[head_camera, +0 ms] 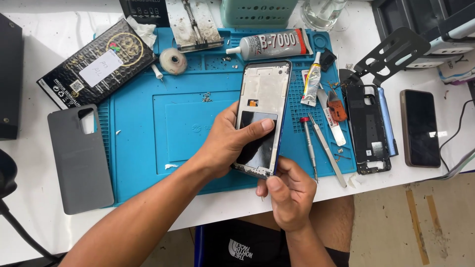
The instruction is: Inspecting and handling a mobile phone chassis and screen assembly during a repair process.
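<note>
Nearest the camera, the right hand [289, 195] pinches the bottom edge of a phone frame [262, 116] between thumb and fingers. At about ten o'clock from it, the left hand [231, 141] wraps the frame from behind, thumb pressed across the dark lower panel. The frame is held tilted above a blue work mat [148, 148], which covers most of a white table [29, 198].

On the table at nine o'clock from the hands lies a grey phone cover [79, 160]; at eleven o'clock sits a black packet [96, 64]. At three o'clock rest a black back shell [367, 129] and a dark phone [419, 127].

At twelve o'clock stand a green perforated basket [257, 12], contents hidden, and a clear jar [321, 12], contents unclear. Below them lies a large glue tube [272, 45]; a smaller tube [311, 81] and a red-capped screwdriver [309, 146] lie at two o'clock. Tiny screws [206, 97] are scattered on the mat.
</note>
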